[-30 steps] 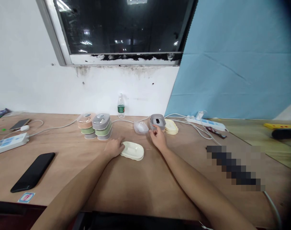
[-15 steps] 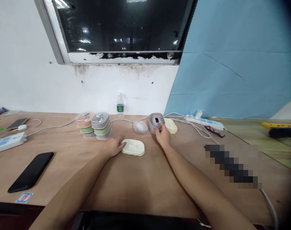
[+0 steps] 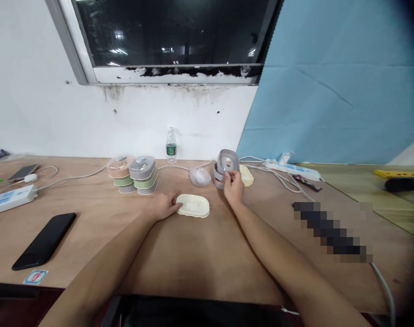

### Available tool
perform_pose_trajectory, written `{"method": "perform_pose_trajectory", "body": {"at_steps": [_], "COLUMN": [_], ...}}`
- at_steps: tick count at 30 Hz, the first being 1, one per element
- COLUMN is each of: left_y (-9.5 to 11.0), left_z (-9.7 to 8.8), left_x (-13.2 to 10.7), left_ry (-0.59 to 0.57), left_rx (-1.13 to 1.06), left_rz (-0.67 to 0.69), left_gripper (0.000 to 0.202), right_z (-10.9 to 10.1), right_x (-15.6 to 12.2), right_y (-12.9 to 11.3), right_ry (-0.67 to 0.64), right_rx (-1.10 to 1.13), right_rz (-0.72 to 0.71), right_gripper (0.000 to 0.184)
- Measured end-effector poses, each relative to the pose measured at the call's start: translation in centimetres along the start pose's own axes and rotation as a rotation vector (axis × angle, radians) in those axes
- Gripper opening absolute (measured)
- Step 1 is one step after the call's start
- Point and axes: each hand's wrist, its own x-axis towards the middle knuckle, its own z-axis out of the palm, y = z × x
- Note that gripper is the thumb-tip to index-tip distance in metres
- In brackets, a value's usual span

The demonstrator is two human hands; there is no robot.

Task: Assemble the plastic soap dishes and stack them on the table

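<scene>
A shallow cream plastic tray (image 3: 195,205) with rounded ends lies on the table before me. My left hand (image 3: 163,206) rests at its left end, thumb on the rim and fingers bent beside it. Farther right, my right hand (image 3: 234,188) pinches a grey plastic cover (image 3: 228,159) with an opening in it, tilted upright. Behind and below it stands a stack of grey pieces (image 3: 218,176), partly hidden by the cover and fingers. Clear plastic covers (image 3: 199,177) sit to the stack's left, and cream pieces (image 3: 247,176) to its right.
Two stacks of small lidded boxes, one pink-topped (image 3: 120,168) and one grey-topped (image 3: 144,175), stand at back left. A bottle (image 3: 171,147) is by the wall. Around are a black phone (image 3: 45,240), power strips (image 3: 292,170), white cables and a blurred dark object (image 3: 331,231).
My right hand has lifted the grey cover off the grey stack and tilted it up. My left hand stays at the cream tray's edge. The view has shifted slightly.
</scene>
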Motion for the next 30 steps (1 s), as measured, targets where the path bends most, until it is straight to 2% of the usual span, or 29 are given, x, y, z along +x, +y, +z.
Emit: {"method": "perform_pose_trajectory", "body": {"at_steps": [5,8,15,17,19,25,30], "left_y": [0.0,-0.2,0.1,0.3,0.6,0.6,0.4], "left_z": [0.2,0.3,-0.1,-0.5,-0.8,-0.9,-0.7], "left_x": [0.0,0.0,0.0,0.0,-0.1,-0.1,-0.3], "left_ry": [0.011,0.052,0.388,0.459,0.505,0.589,0.590], "left_rx": [-0.014,-0.008,-0.081,-0.095,-0.112,-0.175,-0.155], "left_rz": [-0.002,0.012,0.064,0.074,0.082,0.090,0.025], "left_gripper": [0.046,0.047,0.079,0.081,0.075,0.042,0.032], "right_z": [0.0,0.1,0.0,-0.1,-0.2,-0.7,-0.9], "right_x": [-0.3,-0.9,-4.0,-4.6,-5.0,-4.5,-4.4], "right_y": [-0.6,-1.0,-3.1,-3.8,-4.2,-3.8,-4.0], "right_ry": [0.004,-0.008,-0.289,-0.362,-0.405,-0.380,-0.385], "right_rx": [0.072,0.095,0.087,0.122,0.154,0.186,0.233], "right_rz": [0.001,-0.068,-0.499,-0.609,-0.664,-0.621,-0.560], "right_gripper": [0.044,0.050,0.046,0.045,0.043,0.049,0.048]}}
